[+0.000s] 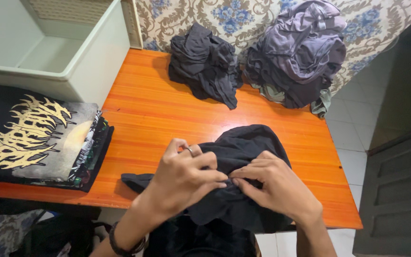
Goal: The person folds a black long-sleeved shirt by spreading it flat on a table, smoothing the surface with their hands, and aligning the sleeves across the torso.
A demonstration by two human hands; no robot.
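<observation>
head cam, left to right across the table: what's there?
Stack of folded printed shirts → left hand → right hand, both gripping the black garment. Farther back: black clothes heap → purple-grey clothes heap.

A stack of folded shirts (39, 138) lies left; two clothing heaps (205, 64) sit behind.

My arms are bare, no sleeves reaching the wrists. My left hand (181, 178) wears a thin silver ring on one finger and a dark braided band around the wrist. My right hand (274, 183) wears nothing.
</observation>
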